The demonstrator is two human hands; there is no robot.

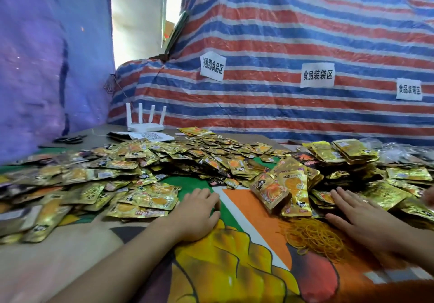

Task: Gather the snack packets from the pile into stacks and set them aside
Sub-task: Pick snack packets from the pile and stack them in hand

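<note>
1. Bands [314, 234]: a loose heap of thin yellow rubber bands lies on the printed cloth [234, 267]. There are too many to count. All positions below are given from this heap.

2. Right hand [359, 215]: just right of the bands. The palm faces down and the fingers are straight and spread. They rest flat on loose packets and grip nothing.

3. Left hand [199, 211]: well left of the bands. The palm is down on the cloth. The fingers are loosely bent, with their tips at the pile's near edge, and hold nothing.

4. Leaning packets [281, 190]: just beyond the bands. Two gold pouches stand tilted at the front with more behind them. Their long axes rise up and away and their printed faces turn toward the camera.

5. Pile [145, 161]: beyond and left of the bands, spreading across the table. The gold packets lie flat with long axes in mixed directions. They cannot be counted.

6. Stacks [347, 152]: beyond and right of the bands. At least two gathered bundles lie flat on top of other packets.

7. Far left beyond the bands:
   - one white router [145, 124] with four upright antennas
   - one paper sheet [150, 136]

8. Tarp [281, 32]: farthest back, striped red, blue and white. It carries three white labels [317, 74].
</note>
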